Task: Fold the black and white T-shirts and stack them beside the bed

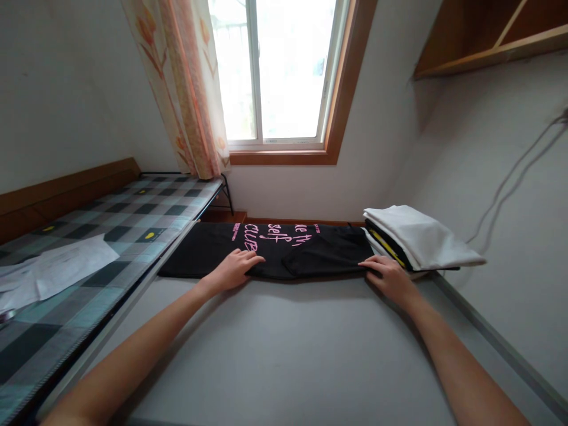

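Observation:
A black T-shirt [213,251] with pink lettering lies folded into a long strip across the far part of the grey-white table [284,349]. My left hand [235,269] is at its near edge, left of the middle, with fingers on top of the cloth and bent around the edge; the thumb is mostly hidden. Near the right end, my right hand [390,278] pinches the same edge between thumb and fingers. What looks like a folded sleeve lies over the strip between the hands. Just beyond my right hand is a stack of folded clothes [412,236], white on top, with black and yellow layers beneath.
Along the left stands a bed [177,198] with a checked cover and loose paper sheets [66,266]. A floral curtain [190,89] hangs beside the window [288,71]. A wooden shelf [492,59] juts from the right wall, with a cable [515,171] below it.

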`<action>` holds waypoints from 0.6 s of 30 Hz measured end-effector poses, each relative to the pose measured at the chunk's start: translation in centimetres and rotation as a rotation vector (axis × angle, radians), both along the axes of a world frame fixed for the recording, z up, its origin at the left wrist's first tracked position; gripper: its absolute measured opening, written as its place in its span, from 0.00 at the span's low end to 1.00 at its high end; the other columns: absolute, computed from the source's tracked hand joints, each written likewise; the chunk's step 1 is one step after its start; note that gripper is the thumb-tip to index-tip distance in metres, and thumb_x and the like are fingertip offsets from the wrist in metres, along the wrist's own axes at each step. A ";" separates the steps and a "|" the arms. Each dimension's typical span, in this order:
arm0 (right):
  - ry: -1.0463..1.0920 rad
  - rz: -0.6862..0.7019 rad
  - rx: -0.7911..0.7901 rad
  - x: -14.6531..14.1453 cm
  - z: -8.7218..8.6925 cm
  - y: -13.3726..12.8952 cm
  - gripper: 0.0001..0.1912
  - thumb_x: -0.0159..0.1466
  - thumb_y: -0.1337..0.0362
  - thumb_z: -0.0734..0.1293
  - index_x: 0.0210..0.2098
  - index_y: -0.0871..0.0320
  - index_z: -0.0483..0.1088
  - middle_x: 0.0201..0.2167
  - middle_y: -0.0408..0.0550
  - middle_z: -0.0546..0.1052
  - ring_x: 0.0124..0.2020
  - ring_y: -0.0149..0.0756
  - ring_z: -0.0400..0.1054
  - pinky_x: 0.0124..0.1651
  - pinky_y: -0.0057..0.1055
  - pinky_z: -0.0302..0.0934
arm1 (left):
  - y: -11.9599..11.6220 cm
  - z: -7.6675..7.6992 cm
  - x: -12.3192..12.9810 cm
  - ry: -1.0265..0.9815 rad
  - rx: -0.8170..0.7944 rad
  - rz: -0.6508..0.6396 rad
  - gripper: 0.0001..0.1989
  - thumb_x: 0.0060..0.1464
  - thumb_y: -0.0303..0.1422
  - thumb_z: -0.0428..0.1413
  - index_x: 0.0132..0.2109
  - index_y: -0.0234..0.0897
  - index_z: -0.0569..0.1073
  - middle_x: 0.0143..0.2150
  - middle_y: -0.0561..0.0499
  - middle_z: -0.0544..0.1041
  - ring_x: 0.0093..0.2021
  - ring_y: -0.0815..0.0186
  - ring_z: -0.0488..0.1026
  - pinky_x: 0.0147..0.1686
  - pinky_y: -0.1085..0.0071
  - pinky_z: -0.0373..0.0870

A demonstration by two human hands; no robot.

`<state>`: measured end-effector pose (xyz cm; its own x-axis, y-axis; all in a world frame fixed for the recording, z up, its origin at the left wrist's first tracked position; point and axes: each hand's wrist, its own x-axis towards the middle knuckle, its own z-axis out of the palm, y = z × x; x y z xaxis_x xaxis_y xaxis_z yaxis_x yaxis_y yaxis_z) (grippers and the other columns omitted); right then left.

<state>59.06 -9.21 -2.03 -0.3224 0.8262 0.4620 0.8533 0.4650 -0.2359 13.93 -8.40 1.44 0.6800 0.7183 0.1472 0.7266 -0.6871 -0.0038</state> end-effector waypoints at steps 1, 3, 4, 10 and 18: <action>0.017 0.001 -0.006 0.3 0.0 0.1 0.14 0.59 0.65 0.60 0.39 0.54 0.77 0.39 0.50 0.77 0.42 0.43 0.71 0.50 0.42 0.64 | 0.0 0.0 -2.3 -0.011 -0.019 0.062 0.26 0.48 0.22 0.56 0.55 0.43 0.69 0.50 0.48 0.74 0.49 0.59 0.72 0.48 0.65 0.63; 0.040 0.000 -0.013 0.9 0.1 0.2 0.14 0.58 0.65 0.61 0.39 0.54 0.77 0.39 0.50 0.78 0.42 0.43 0.72 0.50 0.41 0.65 | -0.2 0.1 -7.1 -0.029 -0.055 0.195 0.22 0.46 0.22 0.54 0.49 0.43 0.73 0.48 0.49 0.76 0.48 0.59 0.73 0.49 0.64 0.63; 0.044 -0.004 -0.012 1.1 0.1 0.3 0.14 0.58 0.65 0.61 0.38 0.55 0.77 0.39 0.51 0.78 0.42 0.43 0.72 0.50 0.41 0.66 | -0.4 0.2 -9.4 -0.042 -0.064 0.264 0.20 0.46 0.23 0.54 0.47 0.43 0.74 0.47 0.49 0.77 0.47 0.59 0.73 0.49 0.64 0.63; 0.092 -0.019 -0.008 1.7 0.0 0.3 0.14 0.59 0.62 0.61 0.39 0.55 0.76 0.40 0.52 0.79 0.44 0.44 0.73 0.51 0.42 0.66 | -1.6 0.6 -19.5 -0.250 -0.125 0.526 0.14 0.47 0.32 0.52 0.39 0.41 0.78 0.45 0.49 0.79 0.47 0.58 0.73 0.51 0.64 0.66; 0.138 -0.033 -0.003 1.5 1.4 -1.4 0.13 0.61 0.59 0.60 0.36 0.53 0.75 0.38 0.53 0.79 0.42 0.46 0.74 0.48 0.43 0.67 | -3.6 2.3 -21.3 -0.491 -0.246 0.669 0.20 0.48 0.53 0.52 0.36 0.45 0.79 0.34 0.59 0.81 0.43 0.61 0.74 0.50 0.65 0.68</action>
<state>60.59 -10.58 -0.64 -0.2289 0.8366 0.4978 0.8273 0.4367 -0.3535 -7.33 -12.05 3.73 0.0037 0.9949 0.1010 0.8590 -0.0549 0.5090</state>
